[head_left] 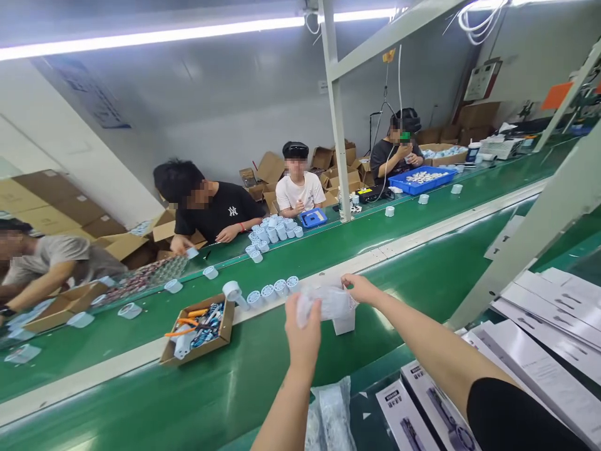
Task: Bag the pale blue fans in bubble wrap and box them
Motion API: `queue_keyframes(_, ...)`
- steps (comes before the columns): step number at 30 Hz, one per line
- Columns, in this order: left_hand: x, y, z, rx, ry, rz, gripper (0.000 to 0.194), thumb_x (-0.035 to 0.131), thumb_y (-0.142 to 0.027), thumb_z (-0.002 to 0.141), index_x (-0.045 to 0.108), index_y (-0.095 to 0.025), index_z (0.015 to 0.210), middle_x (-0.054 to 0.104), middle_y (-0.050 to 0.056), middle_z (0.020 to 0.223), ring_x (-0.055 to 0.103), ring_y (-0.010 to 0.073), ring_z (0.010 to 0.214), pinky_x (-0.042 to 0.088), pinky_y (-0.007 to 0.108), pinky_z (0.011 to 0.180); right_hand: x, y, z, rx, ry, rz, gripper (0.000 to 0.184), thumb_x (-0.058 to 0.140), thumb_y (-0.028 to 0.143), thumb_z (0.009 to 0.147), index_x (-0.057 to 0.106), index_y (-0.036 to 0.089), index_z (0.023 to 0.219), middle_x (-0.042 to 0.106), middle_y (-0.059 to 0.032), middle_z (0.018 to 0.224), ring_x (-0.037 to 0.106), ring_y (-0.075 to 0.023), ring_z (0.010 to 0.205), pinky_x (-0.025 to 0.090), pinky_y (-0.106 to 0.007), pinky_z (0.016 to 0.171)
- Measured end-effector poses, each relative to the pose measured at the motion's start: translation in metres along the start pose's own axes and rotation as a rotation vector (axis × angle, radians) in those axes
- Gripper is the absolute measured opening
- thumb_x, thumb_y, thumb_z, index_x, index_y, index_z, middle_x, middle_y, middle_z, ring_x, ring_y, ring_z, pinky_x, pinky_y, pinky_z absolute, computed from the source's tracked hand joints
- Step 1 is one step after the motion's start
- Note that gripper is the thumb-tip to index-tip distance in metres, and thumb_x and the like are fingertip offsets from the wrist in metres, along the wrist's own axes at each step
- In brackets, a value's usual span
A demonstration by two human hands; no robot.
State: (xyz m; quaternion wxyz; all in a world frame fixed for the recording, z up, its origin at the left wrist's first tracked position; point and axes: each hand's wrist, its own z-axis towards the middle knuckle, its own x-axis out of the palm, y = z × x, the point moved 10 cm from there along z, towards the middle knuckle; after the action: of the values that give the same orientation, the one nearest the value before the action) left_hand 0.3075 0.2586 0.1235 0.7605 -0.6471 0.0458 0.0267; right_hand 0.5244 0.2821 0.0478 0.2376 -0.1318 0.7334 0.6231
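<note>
A translucent white plastic bag (323, 304) is held up in front of me, over the green belt. My left hand (303, 329) is wrapped round its left end, thumb in front. The fingers of my right hand (359, 289) pinch the bag's right end. What lies inside the bag cannot be made out. Just below it stands a small white box (345, 324), partly hidden by the bag. To the left, several pale blue round parts (268, 292) stand in a row on the white strip, with a pale blue shower head (233, 292) at the row's end.
A cardboard tray (220, 341) holds orange-handled pliers (185, 326) and small blue parts. Printed boxes (408, 413) and clear bags (334, 410) lie near me. Across the belt (323, 254), which carries pale blue cups (210, 272), several people sit working. A white post (334, 113) rises beyond.
</note>
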Motion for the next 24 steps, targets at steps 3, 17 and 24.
queue_keyframes(3,0.027,-0.029,-0.002,0.146,0.073,0.207,0.035,0.063,-0.039,0.077,0.053,-0.021,0.105,0.064,0.005,0.095,0.061,0.0196,0.087,0.047,0.028,0.076,0.003,-0.009,0.001,0.050,0.066,0.067,0.022,0.055,0.009,0.070,0.066,0.015,0.088,0.067,-0.0030,0.085,0.059,-0.0145,0.074,0.044,-0.021,0.059)
queue_keyframes(17,0.051,-0.026,0.021,0.095,0.154,0.217,0.029,0.063,-0.030,0.073,0.054,-0.020,0.099,0.064,0.004,0.086,0.061,0.0201,0.079,0.049,0.032,0.070,-0.004,-0.025,-0.007,0.191,0.210,0.185,0.032,0.060,0.010,0.069,0.062,0.019,0.099,0.066,-0.0039,0.094,0.061,-0.0137,0.071,0.052,-0.020,0.052)
queue_keyframes(24,0.036,0.004,0.022,0.014,-0.005,0.445,0.025,0.058,-0.031,0.080,0.050,-0.019,0.100,0.063,0.006,0.086,0.063,0.0226,0.081,0.051,0.034,0.070,0.003,-0.026,-0.012,0.214,0.201,0.197,0.018,0.059,0.017,0.076,0.061,0.019,0.094,0.064,-0.0015,0.084,0.061,-0.0114,0.066,0.056,-0.022,0.052)
